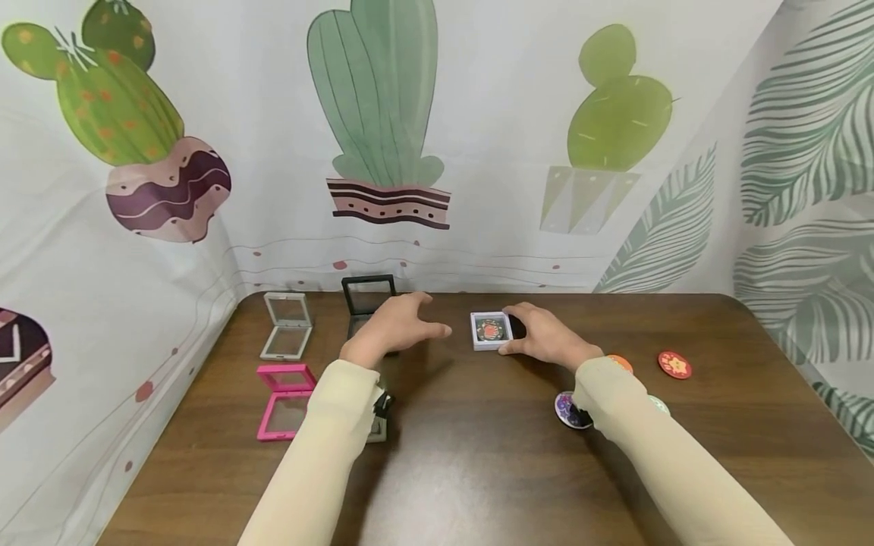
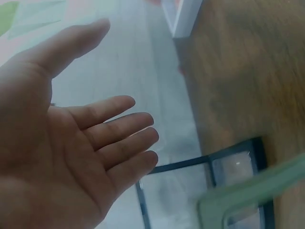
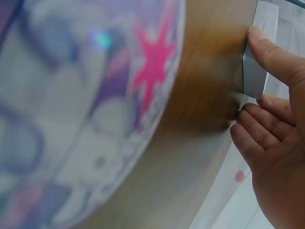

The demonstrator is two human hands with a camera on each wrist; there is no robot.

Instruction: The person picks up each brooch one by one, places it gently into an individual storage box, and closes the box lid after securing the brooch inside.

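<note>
A small white display case (image 1: 473,339) with a dark round badge (image 1: 489,330) behind its clear window lies closed toward the back of the table. My right hand (image 1: 542,334) grips the case's right end between thumb and index finger. In the right wrist view, the thumb (image 3: 272,53) presses one side of the white case (image 3: 257,71), with the other fingers loosely bent below. Left of the case, my left hand (image 1: 396,327) hovers with nothing in it, fingers extended and thumb apart. Behind it stands an opened black frame (image 1: 350,292), partly covered by the hand.
Opened grey (image 1: 285,356) and pink frames (image 1: 273,436) stand at left; another grey frame (image 1: 378,434) is mostly behind the left sleeve. Around the right forearm lie a purple badge (image 1: 567,409), a red badge (image 1: 674,364), an orange badge (image 1: 620,362) and a pale-green badge (image 1: 659,405).
</note>
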